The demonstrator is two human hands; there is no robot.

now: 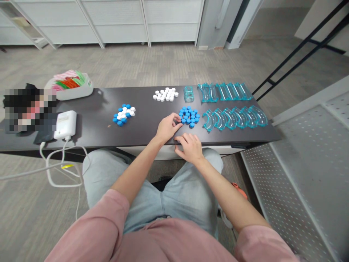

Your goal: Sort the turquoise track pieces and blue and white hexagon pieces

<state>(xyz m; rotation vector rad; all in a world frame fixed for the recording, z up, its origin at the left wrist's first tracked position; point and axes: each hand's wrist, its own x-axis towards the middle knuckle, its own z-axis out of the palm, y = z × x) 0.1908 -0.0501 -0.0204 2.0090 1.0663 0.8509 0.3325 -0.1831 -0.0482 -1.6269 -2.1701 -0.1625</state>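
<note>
My left hand (167, 127) rests on the dark table (89, 125), its fingers curled and pinched at the left edge of a cluster of blue hexagonal pieces (190, 116). Whether a piece sits in the pinch is too small to make out. My right hand (189, 146) lies at the table's front edge just below that cluster, fingers bent, holding nothing visible. A group of white hexagonal pieces (165, 94) lies further back. A mixed blue and white patch of hexagons (124, 114) sits to the left.
Clear teal curved track pieces (234, 117) and straight ones (225, 91) line the right side, next to a small clear box (188, 93). A white tray of coloured sticks (71, 84) and a white power adapter (65, 124) with cables occupy the left. A perforated metal platform (300, 163) stands at right.
</note>
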